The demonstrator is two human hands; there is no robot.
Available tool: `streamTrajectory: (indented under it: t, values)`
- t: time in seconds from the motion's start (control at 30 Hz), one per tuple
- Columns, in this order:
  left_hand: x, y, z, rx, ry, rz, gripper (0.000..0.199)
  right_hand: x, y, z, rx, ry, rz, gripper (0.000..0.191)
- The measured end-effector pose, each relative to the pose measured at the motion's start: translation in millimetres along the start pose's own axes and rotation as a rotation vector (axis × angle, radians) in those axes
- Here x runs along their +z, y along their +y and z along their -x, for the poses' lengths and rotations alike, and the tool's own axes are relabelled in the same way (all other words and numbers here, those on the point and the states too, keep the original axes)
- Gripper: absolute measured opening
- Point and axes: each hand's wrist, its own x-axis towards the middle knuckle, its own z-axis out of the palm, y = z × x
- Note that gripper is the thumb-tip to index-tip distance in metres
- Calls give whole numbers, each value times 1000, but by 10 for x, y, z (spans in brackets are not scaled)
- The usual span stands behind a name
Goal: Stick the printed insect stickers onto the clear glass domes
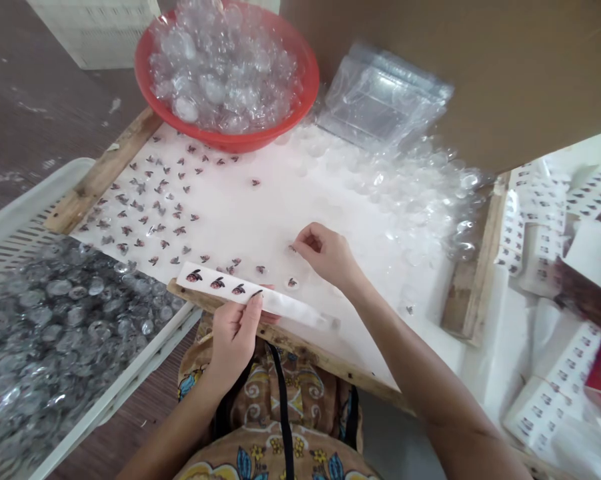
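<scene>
My left hand [237, 333] is closed on a white sticker strip [280, 305] at the table's near edge, its thumb on top. Several small dark-and-pink insect-like stickers [217, 283] show on the strip's left part; its right part is bare. Over the white tabletop [250, 220] my right hand [325, 252] pinches a small sticker [293, 248], whose dark edge shows at the fingertips. Just below that hand lies a clear round plastic piece [292, 283] with a sticker on it. More stickered pieces [153, 227] are spread over the table's left side.
A red basin [230, 141] heaped with clear plastic pieces stands at the back. Clear pieces [410, 193] cover the table's right side beside a plastic bag [380, 93]. A white crate [165, 333] full of pieces is at left. Sticker bundles [555, 387] lie at right. Wooden rails [105, 170] edge the table.
</scene>
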Motion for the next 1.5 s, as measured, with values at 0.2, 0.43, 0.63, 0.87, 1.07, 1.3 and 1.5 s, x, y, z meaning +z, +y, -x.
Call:
streamTrajectory:
  t: [0.2,0.43,0.63,0.87,1.07,1.3,1.5]
  values:
    - [-9,-17,-2,7,-24,-27,36,156,73,-44,-27,-3,136,6]
    - [8,-10,-12,-50,-26,44,40,230,104,3,-111,95,277,12]
    - [32,-7,-2,-85,-24,100,41,156,-204,336,-238,-7,102,17]
    - [44,-10,-26,-95,48,237,33,177,-330,659,-243,-110,-100,6]
    - [94,117,-73,-108,96,193,33,249,-166,771,-597,127,243,12]
    - [93,68,-59,-108,121,180,31,226,-215,672,-315,-6,-11,8]
    - [30,50,-59,-166,-1,258,36,138,-217,633,-322,-153,-38,11]
